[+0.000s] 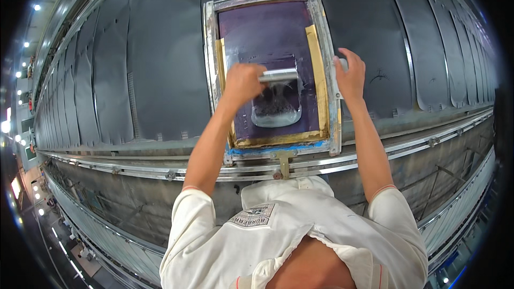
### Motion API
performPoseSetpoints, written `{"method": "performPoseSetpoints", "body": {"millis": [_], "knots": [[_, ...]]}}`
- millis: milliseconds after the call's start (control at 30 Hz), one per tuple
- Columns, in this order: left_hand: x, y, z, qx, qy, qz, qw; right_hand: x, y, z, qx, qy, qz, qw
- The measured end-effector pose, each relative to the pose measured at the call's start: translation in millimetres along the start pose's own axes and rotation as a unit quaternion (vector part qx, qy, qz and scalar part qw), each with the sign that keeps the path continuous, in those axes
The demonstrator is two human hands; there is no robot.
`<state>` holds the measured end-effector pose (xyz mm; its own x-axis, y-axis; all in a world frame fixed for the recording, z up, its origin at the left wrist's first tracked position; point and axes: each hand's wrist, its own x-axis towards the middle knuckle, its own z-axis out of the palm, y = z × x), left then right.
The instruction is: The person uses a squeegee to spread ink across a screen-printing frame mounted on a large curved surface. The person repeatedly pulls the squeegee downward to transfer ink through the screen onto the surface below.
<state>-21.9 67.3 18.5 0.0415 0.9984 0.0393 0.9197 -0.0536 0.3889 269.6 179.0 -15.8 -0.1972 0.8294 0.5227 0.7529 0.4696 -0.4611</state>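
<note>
A screen-printing frame (330, 83) with a purple mesh (262, 27) lies in front of me on the dark table. My left hand (243, 81) is closed round one end of a silvery squeegee (279, 75), which lies crosswise over the middle of the mesh. On the near side of the squeegee, a glossy patch of clear paste (276, 119) borders the dark print area. My right hand (351, 75) grips the frame's right side, with a pale knob-like piece showing between thumb and fingers. Its palm side is partly hidden.
Yellowish tape (317, 69) runs along the inner edges of the frame. Dark sheets (160, 59) lie side by side along the long table. A metal rail (375, 160) follows the near edge, with a bracket (284, 165) joining frame and rail.
</note>
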Motion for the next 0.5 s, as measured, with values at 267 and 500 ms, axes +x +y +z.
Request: {"method": "performPoseSetpoints", "body": {"millis": [267,500], "knots": [[-40,8,60,-0.055,0.145,0.049,0.987,2,33,19,0.110,-0.148,0.282,0.941],[-154,40,43,-0.032,0.124,0.022,0.991,-6,-2,18,0.163,-0.142,0.287,0.933]]}}
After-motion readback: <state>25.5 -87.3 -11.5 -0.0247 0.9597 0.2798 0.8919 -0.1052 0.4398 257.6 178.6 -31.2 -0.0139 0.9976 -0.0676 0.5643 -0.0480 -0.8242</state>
